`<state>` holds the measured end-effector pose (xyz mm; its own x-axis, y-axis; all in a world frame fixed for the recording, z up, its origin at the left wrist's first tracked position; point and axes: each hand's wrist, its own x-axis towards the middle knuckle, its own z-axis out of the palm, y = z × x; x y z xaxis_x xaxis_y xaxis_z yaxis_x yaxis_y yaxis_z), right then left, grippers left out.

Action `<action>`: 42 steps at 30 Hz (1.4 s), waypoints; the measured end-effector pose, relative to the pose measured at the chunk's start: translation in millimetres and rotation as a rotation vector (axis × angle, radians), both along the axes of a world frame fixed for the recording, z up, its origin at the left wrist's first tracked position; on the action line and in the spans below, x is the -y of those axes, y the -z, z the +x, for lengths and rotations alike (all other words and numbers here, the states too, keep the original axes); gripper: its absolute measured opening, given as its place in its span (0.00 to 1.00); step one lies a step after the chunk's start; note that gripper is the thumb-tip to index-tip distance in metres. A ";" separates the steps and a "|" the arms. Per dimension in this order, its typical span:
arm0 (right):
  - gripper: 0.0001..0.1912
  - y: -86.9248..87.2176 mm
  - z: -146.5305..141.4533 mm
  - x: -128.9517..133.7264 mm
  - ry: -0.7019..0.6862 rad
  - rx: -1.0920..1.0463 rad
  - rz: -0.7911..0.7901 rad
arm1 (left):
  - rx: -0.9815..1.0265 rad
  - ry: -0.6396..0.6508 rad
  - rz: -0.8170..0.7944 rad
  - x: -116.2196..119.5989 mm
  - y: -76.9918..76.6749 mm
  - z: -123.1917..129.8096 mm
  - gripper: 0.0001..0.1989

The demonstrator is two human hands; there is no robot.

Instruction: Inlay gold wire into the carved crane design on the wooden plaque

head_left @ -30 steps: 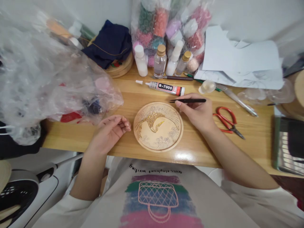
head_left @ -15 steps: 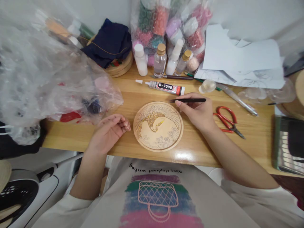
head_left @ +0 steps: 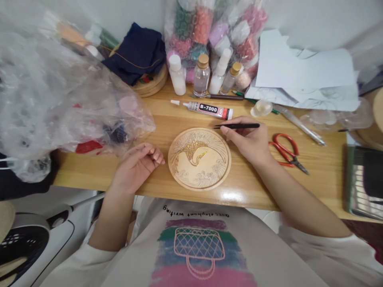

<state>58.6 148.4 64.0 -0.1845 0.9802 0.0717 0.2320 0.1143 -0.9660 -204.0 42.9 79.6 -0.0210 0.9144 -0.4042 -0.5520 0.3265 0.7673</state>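
Observation:
A round wooden board point(head_left: 191, 177) with a line drawing of a bird and waves lies on the table, gold lines along part of the bird. My right hand point(head_left: 249, 139) is closed on black tweezers point(head_left: 239, 126), whose tips point left over the board's upper right rim. To the left of the board, my left hand point(head_left: 137, 165) rests palm up with curled fingers. Its fingertips are bunched, and what they hold, if anything, is too small to make out. A B-7000 glue tube point(head_left: 209, 109) lies behind the board, its white cap point(head_left: 175, 102) off beside the nozzle.
Red-handled pliers point(head_left: 285, 151) lie right of my right hand. Several small bottles point(head_left: 202, 77) stand at the back before bags of coloured rolls. Papers point(head_left: 302, 67) are at the back right, a large plastic bag point(head_left: 68, 91) at the left, a framed item point(head_left: 365, 179) at the right edge.

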 end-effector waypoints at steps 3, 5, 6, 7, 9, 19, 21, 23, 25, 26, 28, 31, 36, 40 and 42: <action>0.03 -0.4 0.3 0.3 -0.006 0.004 -0.005 | 0.020 0.002 -0.007 -1.2 -0.5 0.8 0.13; 0.04 -0.9 0.5 0.4 -0.010 0.013 -0.006 | -0.006 -0.007 -0.004 -1.4 -0.1 1.9 0.15; 0.04 -1.2 0.6 0.5 -0.013 0.014 -0.006 | -0.035 -0.018 0.001 -1.1 0.4 2.4 0.15; 0.03 -1.6 0.5 0.5 -0.014 0.014 -0.005 | -0.068 -0.031 0.008 -0.6 1.0 2.7 0.16; 0.03 -2.3 0.2 0.6 -0.011 0.012 -0.004 | -0.129 -0.056 0.017 0.8 2.3 2.9 0.16; 0.04 -1.5 0.0 0.1 -0.013 0.022 -0.016 | -0.195 -0.080 0.004 3.1 3.5 1.9 0.13; 0.03 -1.6 -0.2 0.2 -0.009 0.013 -0.017 | -0.205 -0.063 0.034 3.1 4.4 1.6 0.13; 0.02 -2.1 -0.8 0.4 -0.003 -0.003 -0.015 | -0.211 -0.046 0.063 3.3 5.3 1.1 0.13; 0.01 -2.8 -1.3 0.5 -0.005 -0.020 -0.012 | -0.217 -0.033 0.073 3.5 5.8 0.5 0.14; 0.01 -3.1 -1.5 0.5 -0.009 -0.025 -0.012 | -0.220 -0.030 0.075 3.7 5.8 0.4 0.14; 0.02 -3.3 -1.6 0.6 -0.013 -0.020 -0.016 | -0.231 -0.022 0.080 4.0 5.2 0.5 0.13; 0.03 -3.1 -1.3 0.5 -0.012 -0.010 -0.024 | -0.248 -0.035 0.049 4.2 2.7 2.3 0.13; 0.03 -2.2 -0.8 0.3 -0.013 -0.009 -0.012 | -0.256 -0.069 0.002 3.8 -1.0 7.1 0.14; 0.04 -1.8 -0.7 0.2 -0.015 0.001 -0.014 | -0.268 -0.078 -0.005 2.9 -2.6 9.1 0.14; 0.03 -2.1 -0.8 0.3 -0.015 -0.001 -0.016 | -0.280 -0.080 -0.006 2.4 -2.9 9.3 0.14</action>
<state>57.9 148.2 66.2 -0.1996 0.9782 0.0564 0.2293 0.1026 -0.9679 -194.7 40.6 82.5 -0.2041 0.9030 -0.3780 -0.3429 0.2957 0.8916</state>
